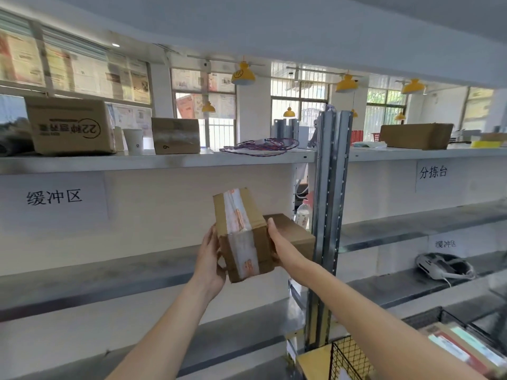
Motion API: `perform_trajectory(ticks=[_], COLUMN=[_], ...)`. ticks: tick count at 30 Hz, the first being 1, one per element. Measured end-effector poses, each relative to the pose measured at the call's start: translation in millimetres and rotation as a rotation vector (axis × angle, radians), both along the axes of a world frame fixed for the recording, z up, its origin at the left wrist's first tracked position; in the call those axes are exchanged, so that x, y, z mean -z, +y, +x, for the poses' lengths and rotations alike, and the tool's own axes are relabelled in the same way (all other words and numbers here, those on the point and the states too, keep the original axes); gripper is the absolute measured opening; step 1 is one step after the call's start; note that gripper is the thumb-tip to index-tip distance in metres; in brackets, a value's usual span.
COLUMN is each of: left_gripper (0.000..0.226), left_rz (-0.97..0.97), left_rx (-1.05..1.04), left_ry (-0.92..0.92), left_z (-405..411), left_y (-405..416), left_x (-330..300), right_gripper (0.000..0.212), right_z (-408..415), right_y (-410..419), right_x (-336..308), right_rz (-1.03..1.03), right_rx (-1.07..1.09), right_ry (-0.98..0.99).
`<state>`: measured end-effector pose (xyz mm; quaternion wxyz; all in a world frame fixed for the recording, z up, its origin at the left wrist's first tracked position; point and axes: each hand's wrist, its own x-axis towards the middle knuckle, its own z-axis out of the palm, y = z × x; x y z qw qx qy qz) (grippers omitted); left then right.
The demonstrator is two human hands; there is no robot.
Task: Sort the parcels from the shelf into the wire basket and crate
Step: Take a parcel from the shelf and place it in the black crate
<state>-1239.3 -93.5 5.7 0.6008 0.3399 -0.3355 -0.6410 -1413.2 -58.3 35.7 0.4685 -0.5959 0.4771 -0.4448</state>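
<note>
Both arms outstretched, left hand [210, 260] and right hand [277, 239] apparently gripping.

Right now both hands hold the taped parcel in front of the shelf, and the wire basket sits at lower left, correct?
Not quite. The head view shows the wire basket at lower right, not lower left. The rest stands: the left hand and right hand hold the taped parcel between them in front of the shelf.

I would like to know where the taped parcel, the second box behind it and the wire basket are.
taped parcel [241, 237], head view, on its taped front face.
second box [293, 231], head view, on its brown top.
wire basket [348, 357], head view, on its black mesh wall.
</note>
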Motion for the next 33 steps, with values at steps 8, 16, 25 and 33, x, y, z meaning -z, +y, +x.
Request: perform_trajectory(ticks=[8,16,25,33], left_gripper=[0.097,0.087,0.060,0.073], left_rz=[0.030,-0.100,-0.161,-0.170], left_rx=[0.157,0.087,0.255,0.249], left_ry=[-0.108,-0.123,-0.246,-0.345], left_z=[58,87,92,55], left_y=[20,40,57,59], left_x=[16,27,22,27], right_gripper=[0.039,0.046,0.042,0.051], right_z=[39,64,71,33], right_y=[23,61,88,105], right_x=[7,17,12,14], right_rz=[0.068,-0.141,-0.085,-0.101], right_rx=[0.156,0.212,0.275,0.408], right_ry=[-0.150,0.213,0.179,0.158])
